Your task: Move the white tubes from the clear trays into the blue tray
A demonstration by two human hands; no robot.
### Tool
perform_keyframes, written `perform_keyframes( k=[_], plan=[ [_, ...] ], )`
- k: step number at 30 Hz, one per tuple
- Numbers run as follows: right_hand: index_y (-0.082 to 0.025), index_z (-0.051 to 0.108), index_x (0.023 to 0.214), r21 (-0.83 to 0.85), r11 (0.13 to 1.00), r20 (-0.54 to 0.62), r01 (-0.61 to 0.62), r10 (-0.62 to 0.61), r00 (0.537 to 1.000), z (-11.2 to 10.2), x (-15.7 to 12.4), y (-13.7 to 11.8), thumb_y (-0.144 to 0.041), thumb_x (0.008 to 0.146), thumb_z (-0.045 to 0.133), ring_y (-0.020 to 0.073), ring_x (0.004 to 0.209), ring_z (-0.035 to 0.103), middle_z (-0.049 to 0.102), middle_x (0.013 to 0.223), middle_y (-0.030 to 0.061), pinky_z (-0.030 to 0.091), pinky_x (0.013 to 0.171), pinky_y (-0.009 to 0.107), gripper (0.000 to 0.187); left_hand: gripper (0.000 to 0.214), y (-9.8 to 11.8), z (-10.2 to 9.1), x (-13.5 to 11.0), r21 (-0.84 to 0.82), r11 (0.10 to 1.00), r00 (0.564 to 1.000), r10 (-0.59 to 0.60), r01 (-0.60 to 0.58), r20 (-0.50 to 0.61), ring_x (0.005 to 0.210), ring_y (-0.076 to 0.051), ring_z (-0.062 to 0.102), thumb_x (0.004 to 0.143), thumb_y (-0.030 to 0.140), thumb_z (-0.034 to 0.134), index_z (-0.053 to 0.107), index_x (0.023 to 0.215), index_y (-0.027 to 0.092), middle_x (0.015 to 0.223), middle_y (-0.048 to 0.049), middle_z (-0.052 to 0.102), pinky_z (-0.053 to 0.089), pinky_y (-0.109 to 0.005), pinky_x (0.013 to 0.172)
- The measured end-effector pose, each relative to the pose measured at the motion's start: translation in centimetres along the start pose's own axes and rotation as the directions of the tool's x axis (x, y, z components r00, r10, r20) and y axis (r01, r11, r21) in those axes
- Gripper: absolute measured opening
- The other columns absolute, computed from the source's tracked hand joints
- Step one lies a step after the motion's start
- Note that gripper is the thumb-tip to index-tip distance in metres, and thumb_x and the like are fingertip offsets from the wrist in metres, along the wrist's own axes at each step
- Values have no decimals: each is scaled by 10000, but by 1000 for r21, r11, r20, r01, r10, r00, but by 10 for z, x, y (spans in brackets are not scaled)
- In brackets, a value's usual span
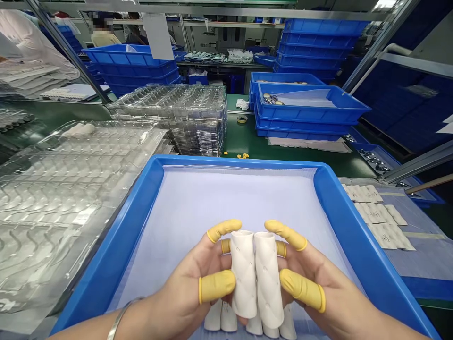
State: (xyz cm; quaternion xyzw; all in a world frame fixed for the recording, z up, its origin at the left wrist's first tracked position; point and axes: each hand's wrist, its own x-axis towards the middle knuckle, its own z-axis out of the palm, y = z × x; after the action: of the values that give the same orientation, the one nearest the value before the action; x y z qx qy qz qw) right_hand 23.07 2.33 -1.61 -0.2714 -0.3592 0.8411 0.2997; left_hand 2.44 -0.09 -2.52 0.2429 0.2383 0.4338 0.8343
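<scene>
We have the left hand (pixel 187 288) and the right hand (pixel 311 283) nearest, both grasping, fingers curled firmly. Each holds one white dimpled tube, material hard to tell: the left-hand tube (pixel 244 274) and the right-hand tube (pixel 269 283). The two stand nearly upright, side by side and touching, over the middle of the tray's near edge. Yellow rubber finger cots (pixel 216 287) cover the thumbs and fingers on both hands. A thin silver bangle (pixel 122 316) sits on the left wrist. Just below the hands, more white tubes (pixel 214 316) stand partly hidden.

Under all this is a bright blue plastic tray (pixel 233 161) lined with a pale lavender sheet (pixel 212 203). Left of it lies a clear plastic blister tray (pixel 71 189); right of it, rows of white paper packets (pixel 378 219) sit on a grey-blue mat (pixel 421 250).

Further on, we see a green worktop (pixel 247 141) with small gold discs (pixel 242 156) and a tape roll (pixel 242 119). A tall stack of clear blister trays (pixel 191 120) stands far left of centre, and stacked blue plastic crates (pixel 311 106) stand far right, the top one holding metal parts (pixel 272 98). A co-worker's white sleeve (pixel 31 47) shows at far left.
</scene>
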Motion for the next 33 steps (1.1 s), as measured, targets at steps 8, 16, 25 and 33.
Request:
perform_keyframes(
  k=[8,16,25,33],
  plan=[
    [-430,546,1274,-17,1000,-3,-3,3,1000,-6,-1,3,-342,902,744,201,1057,601,640,1107,1,508,842,309,430,441,-2,0,-2,45,999,998,22,-19,-60,799,-140,629,818,284,697,540,1224,353,1013,-22,609,507,-262,683],
    [-412,547,1274,-13,1000,-17,-22,21,1000,-5,2,4,-359,880,764,227,1099,575,633,1133,15,471,912,379,453,430,-2,-2,0,39,999,1000,9,-9,-3,800,-135,652,833,296,684,529,1227,372,977,-9,609,515,-223,648],
    [-437,484,1312,-14,999,27,-34,35,999,-9,1,4,-351,939,693,214,892,672,599,1153,18,524,725,326,436,430,-4,-4,0,37,999,998,2,1,-58,768,-157,669,861,300,636,499,1267,338,1016,-30,596,550,-271,636],
    [-396,485,1311,-16,999,-25,-40,39,999,-6,5,10,-363,802,842,211,850,654,597,1129,39,544,691,337,622,625,-6,-3,2,89,995,998,-35,40,-61,651,-125,651,725,303,783,440,1247,322,1035,-41,572,494,-210,515]
  ],
)
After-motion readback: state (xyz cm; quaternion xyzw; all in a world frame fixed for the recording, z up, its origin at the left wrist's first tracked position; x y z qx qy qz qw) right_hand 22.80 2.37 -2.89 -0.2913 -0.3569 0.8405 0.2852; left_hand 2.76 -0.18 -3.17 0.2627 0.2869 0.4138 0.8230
